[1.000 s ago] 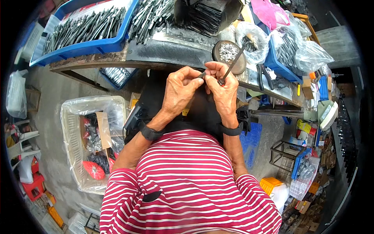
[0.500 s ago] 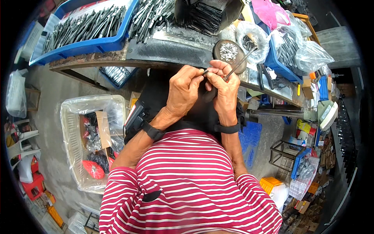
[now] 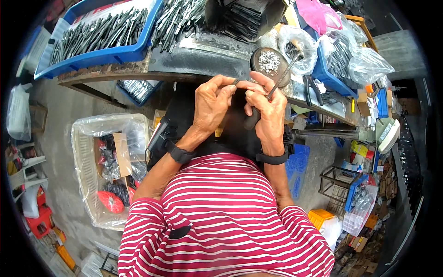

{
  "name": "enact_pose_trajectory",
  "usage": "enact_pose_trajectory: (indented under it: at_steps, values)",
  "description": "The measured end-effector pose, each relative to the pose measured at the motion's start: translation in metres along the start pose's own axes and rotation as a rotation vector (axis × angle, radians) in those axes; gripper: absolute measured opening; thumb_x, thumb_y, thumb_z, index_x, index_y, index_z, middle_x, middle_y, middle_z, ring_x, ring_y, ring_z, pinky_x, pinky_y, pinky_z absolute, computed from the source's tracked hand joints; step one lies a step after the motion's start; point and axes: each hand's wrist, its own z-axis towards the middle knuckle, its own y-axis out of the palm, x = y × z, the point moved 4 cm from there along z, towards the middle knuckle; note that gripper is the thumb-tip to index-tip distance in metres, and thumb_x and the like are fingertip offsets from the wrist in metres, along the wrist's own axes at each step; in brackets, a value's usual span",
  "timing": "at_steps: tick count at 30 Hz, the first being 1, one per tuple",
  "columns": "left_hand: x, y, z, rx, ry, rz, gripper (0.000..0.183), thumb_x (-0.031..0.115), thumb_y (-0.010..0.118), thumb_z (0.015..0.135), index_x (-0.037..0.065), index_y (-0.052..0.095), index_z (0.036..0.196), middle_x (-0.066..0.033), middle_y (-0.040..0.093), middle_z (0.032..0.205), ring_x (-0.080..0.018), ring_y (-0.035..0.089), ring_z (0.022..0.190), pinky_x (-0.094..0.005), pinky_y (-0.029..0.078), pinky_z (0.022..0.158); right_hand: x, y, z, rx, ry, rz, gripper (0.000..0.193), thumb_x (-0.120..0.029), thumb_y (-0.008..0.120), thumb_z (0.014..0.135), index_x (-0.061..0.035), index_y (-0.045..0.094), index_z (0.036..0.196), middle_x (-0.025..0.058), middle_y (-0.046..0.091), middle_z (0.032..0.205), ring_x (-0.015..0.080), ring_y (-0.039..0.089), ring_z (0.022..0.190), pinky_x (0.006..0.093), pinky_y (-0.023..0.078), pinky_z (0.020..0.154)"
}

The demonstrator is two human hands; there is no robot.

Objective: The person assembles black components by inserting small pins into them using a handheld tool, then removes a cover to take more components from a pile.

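The workbench (image 3: 106, 72) spreads just beyond the grip, and a pale basket (image 3: 86, 173) stands on the floor, well to the left of and nearer the body than the hands. Beyond and left of the grip, a blue tray (image 3: 99, 56) holds many thin dark strips. The left hand (image 3: 211, 101) pinches with thumb and forefinger; the right hand (image 3: 268, 111) is curled around a tool, one finger reaching toward the left fingertips. A round dish (image 3: 256, 64) sits just past the right hand, with pliers (image 3: 308, 90) to its right. The tool (image 3: 284, 77) slants up from the right palm, its thin metal shaft pointing away and its dark handle below; it looks stiff and fairly light, best held at the handle. Small shiny bits (image 3: 267, 61) lie in the dish. Smallest is the dark piece (image 3: 236, 81) between the left fingertips; it seems light, rigid and easily dropped, so a pinch on its sides suits it. Whether the right finger touches it, I cannot tell.
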Motion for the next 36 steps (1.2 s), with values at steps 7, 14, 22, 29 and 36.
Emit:
enact_pose_trajectory:
  at_steps: [7, 14, 22, 29, 36]
  values:
    - [0.0, -0.004, 0.001, -0.045, -0.107, -0.175, 0.018, 0.008, 0.052, 0.083, -0.006, 0.055, 0.095, -0.0029, 0.055, 0.067, -0.0026, 0.044, 0.052, -0.0163, 0.042, 0.048, 0.005, -0.014, 0.006, 0.019, -0.04, -0.047, 0.027, -0.003, 0.052, 0.079, 0.0077, 0.048, 0.103, 0.0138, 0.061, 0.084, 0.0073, 0.047, 0.055, 0.0198, 0.04, 0.046]
    - [0.009, 0.001, -0.001, -0.016, -0.108, -0.181, 0.018, 0.005, 0.054, 0.08, -0.005, 0.053, 0.095, -0.0034, 0.056, 0.065, -0.0037, 0.048, 0.059, -0.0154, 0.036, 0.05, 0.006, -0.043, 0.016, 0.164, -0.109, -0.133, 0.023, -0.002, 0.052, 0.078, 0.0071, 0.049, 0.099, 0.0108, 0.06, 0.076, 0.0071, 0.046, 0.051, 0.0196, 0.039, 0.044]
    - [0.012, 0.005, -0.002, -0.083, -0.037, -0.064, 0.016, 0.004, 0.048, 0.085, 0.0, 0.048, 0.1, -0.0019, 0.054, 0.067, -0.001, 0.042, 0.053, -0.0136, 0.033, 0.046, 0.006, -0.06, 0.022, 0.227, -0.091, -0.362, 0.018, -0.003, 0.054, 0.077, 0.004, 0.054, 0.094, 0.0075, 0.06, 0.073, 0.0053, 0.045, 0.049, 0.0182, 0.037, 0.042]
    - [0.011, 0.006, -0.003, -0.029, 0.045, -0.003, 0.011, 0.002, 0.048, 0.083, -0.001, 0.054, 0.092, -0.001, 0.054, 0.06, -0.001, 0.041, 0.05, -0.0167, 0.033, 0.044, 0.006, -0.07, 0.031, 0.289, -0.275, -0.656, 0.016, -0.005, 0.056, 0.077, 0.0042, 0.059, 0.089, 0.0019, 0.057, 0.067, 0.0051, 0.046, 0.052, 0.0185, 0.037, 0.047]
    - [0.014, 0.007, -0.004, -0.032, 0.069, 0.017, 0.01, 0.0, 0.048, 0.082, -0.001, 0.055, 0.09, -0.0018, 0.054, 0.061, -0.005, 0.05, 0.058, -0.0181, 0.039, 0.052, -0.008, -0.063, 0.037, 0.292, -0.41, -1.04, 0.017, -0.012, 0.058, 0.075, -0.0018, 0.063, 0.087, 0.007, 0.054, 0.075, 0.0146, 0.05, 0.059, 0.0266, 0.04, 0.055]
